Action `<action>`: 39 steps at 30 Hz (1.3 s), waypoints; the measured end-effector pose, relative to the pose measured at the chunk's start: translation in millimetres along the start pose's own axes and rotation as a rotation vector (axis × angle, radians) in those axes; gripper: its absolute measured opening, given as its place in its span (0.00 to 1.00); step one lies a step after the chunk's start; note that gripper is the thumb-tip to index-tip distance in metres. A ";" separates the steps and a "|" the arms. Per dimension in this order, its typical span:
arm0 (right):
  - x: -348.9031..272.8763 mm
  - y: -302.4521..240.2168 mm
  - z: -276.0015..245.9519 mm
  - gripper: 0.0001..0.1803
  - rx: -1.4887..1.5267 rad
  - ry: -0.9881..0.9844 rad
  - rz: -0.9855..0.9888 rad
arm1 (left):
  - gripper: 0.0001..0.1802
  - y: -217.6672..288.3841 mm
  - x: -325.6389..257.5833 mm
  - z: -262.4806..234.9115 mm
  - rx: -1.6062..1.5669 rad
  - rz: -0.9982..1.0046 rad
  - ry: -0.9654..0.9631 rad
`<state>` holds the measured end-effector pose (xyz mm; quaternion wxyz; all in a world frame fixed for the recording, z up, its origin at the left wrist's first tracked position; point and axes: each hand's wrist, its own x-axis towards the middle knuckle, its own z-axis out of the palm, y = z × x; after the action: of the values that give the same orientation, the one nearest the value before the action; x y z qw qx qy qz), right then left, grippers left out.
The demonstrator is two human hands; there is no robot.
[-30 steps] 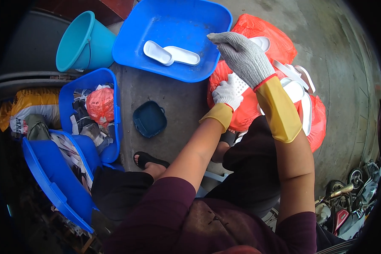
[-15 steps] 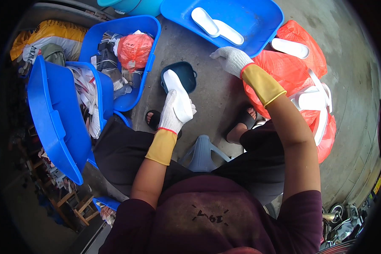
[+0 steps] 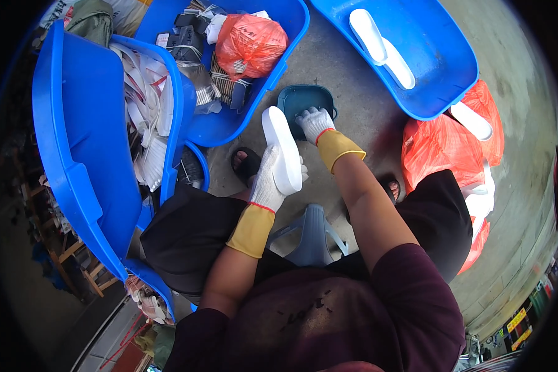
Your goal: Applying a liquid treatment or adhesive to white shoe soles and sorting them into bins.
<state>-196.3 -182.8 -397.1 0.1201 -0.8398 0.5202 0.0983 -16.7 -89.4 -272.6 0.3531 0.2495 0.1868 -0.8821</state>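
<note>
My left hand (image 3: 267, 175), in a white knit glove with a yellow cuff, grips a thick white shoe sole (image 3: 283, 149) from below. The sole stands tilted, its long flat face towards me. Over a small dark teal basin (image 3: 323, 95) on the floor, my right hand (image 3: 315, 123) wears a matching glove and reaches in. Its fingers are bent downward and drawn together; the tips and whatever they hold are hidden in the dark basin. Two more white soles (image 3: 367, 37) lie overlapping in a large blue tub (image 3: 443, 46) at the far right.
Red plastic bags (image 3: 439, 149) with white soles on them lie at the right. On the left stand a blue tub of white strips (image 3: 146, 111) and another with bundled pieces and a red bag (image 3: 252, 44). A grey stool (image 3: 310, 239) is between my knees.
My right hand has moved from the blue tub's edge down and left into the teal basin. The left hand still holds the sole, now more upright. The whole view has shifted.
</note>
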 end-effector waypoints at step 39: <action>-247.3 -96.6 -228.9 0.08 0.848 0.604 0.365 | 0.36 -98.4 -26.6 101.4 0.639 0.058 -0.406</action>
<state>-209.2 -0.6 -97.9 0.2741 -0.6048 0.6628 -0.3461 -101.8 -59.5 -160.6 0.3120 0.1723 -0.1784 -0.9171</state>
